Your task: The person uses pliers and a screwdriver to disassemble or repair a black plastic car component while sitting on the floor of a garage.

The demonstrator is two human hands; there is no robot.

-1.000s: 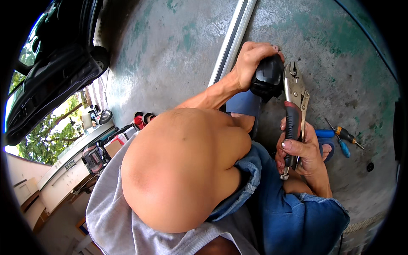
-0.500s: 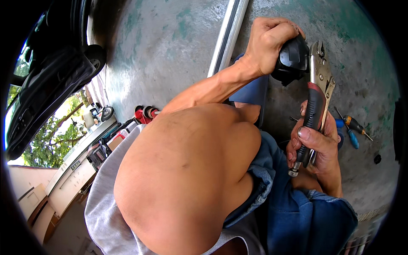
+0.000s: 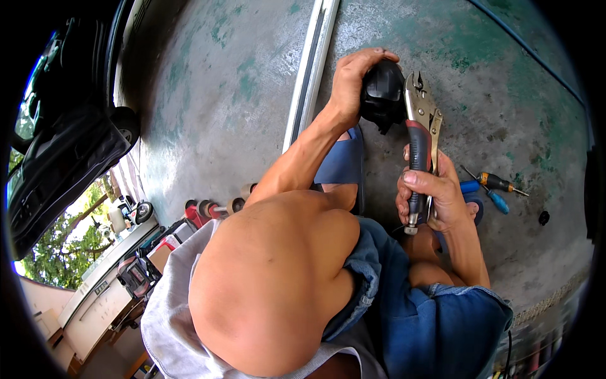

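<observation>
In my left hand (image 3: 355, 82) is a black, rounded plastic part (image 3: 383, 91), held from its far left side with the fingers wrapped over its top. My right hand (image 3: 435, 192) is closed around the handles of a pair of locking pliers (image 3: 420, 142), with dark red-and-black grips and a knurled screw at the near end. The metal jaws of the pliers point away from me, close along the right side of the black part. Whether the jaws touch it, I cannot tell.
A screwdriver with an orange-and-black handle (image 3: 495, 182) and a blue-handled one (image 3: 497, 202) lie on the stained concrete floor to the right. A small black piece (image 3: 543, 218) is near them. A metal rail (image 3: 309, 76) crosses beyond my left arm. A red jack-like tool (image 3: 201, 208) and a car (image 3: 76, 139) are left.
Both hands, with the black part and the pliers, have shifted left in view as the whole scene moved. The left hand's fingers have spread further over the part.
</observation>
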